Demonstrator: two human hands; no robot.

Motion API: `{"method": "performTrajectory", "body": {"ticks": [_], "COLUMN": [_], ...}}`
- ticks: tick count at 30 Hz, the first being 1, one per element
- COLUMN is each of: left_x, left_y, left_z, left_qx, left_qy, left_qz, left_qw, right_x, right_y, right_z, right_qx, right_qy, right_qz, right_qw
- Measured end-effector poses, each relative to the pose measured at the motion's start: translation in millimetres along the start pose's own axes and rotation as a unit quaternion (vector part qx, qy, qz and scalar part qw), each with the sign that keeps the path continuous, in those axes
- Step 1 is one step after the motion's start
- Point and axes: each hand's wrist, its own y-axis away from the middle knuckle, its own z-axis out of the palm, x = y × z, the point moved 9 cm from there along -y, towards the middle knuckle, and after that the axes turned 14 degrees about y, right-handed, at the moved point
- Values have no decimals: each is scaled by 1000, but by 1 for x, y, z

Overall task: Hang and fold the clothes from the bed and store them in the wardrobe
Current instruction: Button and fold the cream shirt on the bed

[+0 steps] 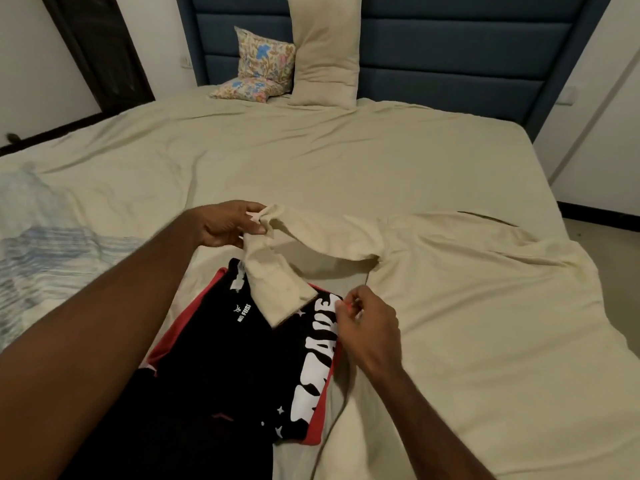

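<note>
While left hand (pixel 227 225) pinches cream shirt (pixel 467 289) sleeve at 12 o'clock | right hand (pixel 367 327) curled, contents unclear | black tee (pixel 235 358) at 6 o'clock on bed (pixel 311 161).

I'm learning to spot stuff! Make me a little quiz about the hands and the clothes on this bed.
1. True or false: the left hand pinches the cream shirt's sleeve.
2. What lies under that sleeve's cuff? A) black and red garment B) floral cushion C) tall cream pillow
3. Fill in: the right hand is at the black and red garment's ____ edge.

Key: 1 true; 2 A; 3 red.
</note>
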Motion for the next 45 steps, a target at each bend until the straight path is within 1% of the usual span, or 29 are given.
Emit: {"method": "performTrajectory", "body": {"ticks": [2,4,6,8,10,11,13,14,15,17,18,20,21,23,25,28,29,30,31,32,33,34,35,36,37,40,41,43,45], "left_x": [12,37,63,82,82,74,53,40,27,7,5,11,15,17,9,-15,-29,-42,-55,-66,-72,-77,-79,-79,-77,-67,-67,-73,-85], "left_y": [-5,0,4,1,-10,-14,-13,-12,-11,-11,-12,-9,-7,-6,-10,-27,-34,-42,-48,-54,-56,-59,-58,-57,-55,-36,-29,-13,2], "left_z": [-36,-57,-63,-60,-64,-68,-78,-78,-73,-51,-35,6,28,74,119,168,179,187,195,202,208,214,221,230,240,261,267,275,282], "left_qx": [130,228,280,303,318,338,402,425,436,431,421,395,378,336,300,267,254,241,231,221,217,216,209,197,181,168,164,150,136], "left_qy": [-106,-189,-250,-305,-359,-399,-467,-473,-466,-451,-452,-460,-449,-393,-333,-274,-259,-241,-226,-223,-233,-244,-246,-239,-222,-164,-163,-192,-222], "left_qz": [29,91,159,198,173,141,89,71,63,63,75,113,129,132,131,91,66,42,22,8,6,9,16,25,48,128,136,134,133], "left_qw": [985,951,913,881,860,840,783,769,767,779,782,787,799,846,884,919,929,939,946,949,948,946,946,951,957,964,963,961,956], "right_x": [-21,-31,-32,-27,-21,-19,-15,-13,-12,-14,-15,-16,-16,-14,-11,-4,-2,2,4,5,6,10,13,16,18,20,21,27,39], "right_y": [-2,-5,-8,-12,-17,-20,-30,-37,-44,-63,-74,-96,-107,-125,-139,-160,-166,-174,-182,-191,-198,-203,-207,-210,-212,-212,-212,-217,-219], "right_z": [5,11,16,23,28,30,31,31,31,31,33,42,48,57,64,71,71,68,61,50,34,18,4,-4,-7,-1,-3,-11,-23], "right_qx": [0,-2,3,-2,-4,-2,6,11,20,33,24,-40,-80,-136,-163,-177,-180,-181,-172,-143,-95,-42,-4,9,-6,-92,-107,-104,-96], "right_qy": [-2,-7,-16,-12,-3,0,0,5,19,65,97,181,227,314,372,421,419,398,361,309,253,202,172,161,178,261,279,300,272], "right_qz": [-53,-71,-70,-59,-52,-50,-45,-48,-60,-103,-126,-162,-173,-196,-220,-232,-227,-214,-195,-177,-160,-140,-123,-110,-99,-107,-110,-127,-121], "right_qw": [999,997,997,998,999,999,999,999,998,992,987,969,955,919,887,859,860,873,895,923,949,968,977,981,979,955,948,940,950]}}
